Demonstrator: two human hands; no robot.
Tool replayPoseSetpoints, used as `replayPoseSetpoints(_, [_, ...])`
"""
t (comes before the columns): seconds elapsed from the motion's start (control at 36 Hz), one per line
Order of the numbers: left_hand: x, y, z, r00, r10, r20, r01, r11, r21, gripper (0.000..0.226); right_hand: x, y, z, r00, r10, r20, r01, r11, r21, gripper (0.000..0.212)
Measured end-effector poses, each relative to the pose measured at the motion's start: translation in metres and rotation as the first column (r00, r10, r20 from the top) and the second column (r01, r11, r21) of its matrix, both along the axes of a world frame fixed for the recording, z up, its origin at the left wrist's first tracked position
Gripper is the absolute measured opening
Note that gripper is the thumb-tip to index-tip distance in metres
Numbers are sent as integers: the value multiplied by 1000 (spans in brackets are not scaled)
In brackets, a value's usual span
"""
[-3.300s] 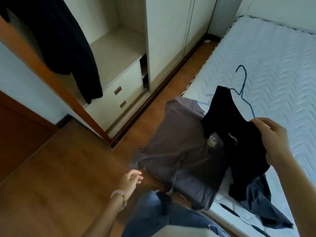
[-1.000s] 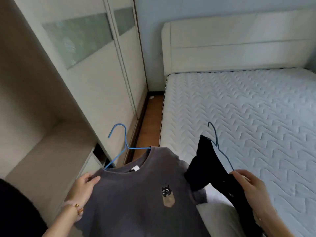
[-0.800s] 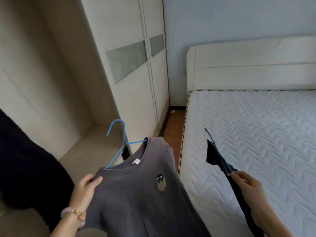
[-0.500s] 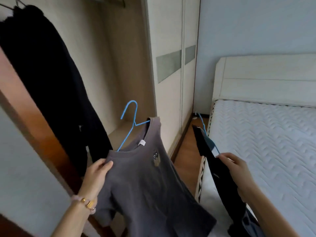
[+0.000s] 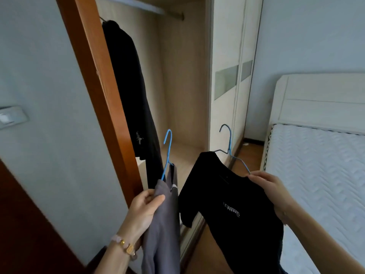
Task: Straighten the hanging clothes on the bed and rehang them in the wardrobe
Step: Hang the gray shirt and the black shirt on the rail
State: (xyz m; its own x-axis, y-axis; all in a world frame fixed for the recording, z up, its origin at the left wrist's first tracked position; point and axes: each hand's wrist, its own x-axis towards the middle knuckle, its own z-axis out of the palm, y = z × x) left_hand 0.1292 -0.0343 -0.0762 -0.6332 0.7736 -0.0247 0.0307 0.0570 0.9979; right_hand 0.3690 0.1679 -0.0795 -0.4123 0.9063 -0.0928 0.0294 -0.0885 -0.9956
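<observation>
Our left hand (image 5: pixel 145 209) grips the grey shirt (image 5: pixel 165 224) at 7 o'clock. Right hand (image 5: pixel 270 189) pinches the black shirt (image 5: pixel 227 204) at 4 o'clock.

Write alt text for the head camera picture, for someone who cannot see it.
A person faces an open wardrobe, the left hand gripping a grey T-shirt on a light blue hanger and the right hand gripping a black T-shirt on a darker wire hanger. A dark garment hangs inside; a bare mattress lies right.

Pale blue walls (image 5: pixel 308 32), wooden floor (image 5: pixel 250 155), light switch (image 5: pixel 11 116), cream headboard (image 5: pixel 324 103).
</observation>
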Motion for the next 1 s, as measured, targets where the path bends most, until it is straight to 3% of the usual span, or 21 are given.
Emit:
replayPoseSetpoints(0.08, [-2,11,6,1000,-27,4,27,999,29,23,-14,11,7,995,71,-72,-75,996,-52,9])
replayPoseSetpoints(0.28, [-21,61,33,997,-60,-48,66,989,134,1,-52,62,32,964,168,-205,-177,984,-26,14])
replayPoseSetpoints(0.39, [-37,109,62,994,-12,-107,38,970,242,23,-79,99,57,952,180,-247,-175,984,45,13])
replayPoseSetpoints(0.47, [-53,153,78,995,8,-96,17,964,264,3,-102,139,76,933,229,-278,-218,973,71,14])
replayPoseSetpoints(0.64, [-97,247,109,997,64,-46,-51,966,254,2,-168,239,105,900,328,-286,-296,943,151,13])
replayPoseSetpoints(0.78, [-145,328,144,986,144,79,-161,947,277,14,-240,332,119,897,368,-244,-279,901,333,13])
replayPoseSetpoints(0.86, [-172,366,168,975,205,81,-219,941,258,29,-282,374,138,888,423,-183,-320,852,414,14])
replayPoseSetpoints(1.0, [-220,407,205,949,312,48,-313,915,255,11,-354,424,178,814,551,-183,-447,796,407,13])
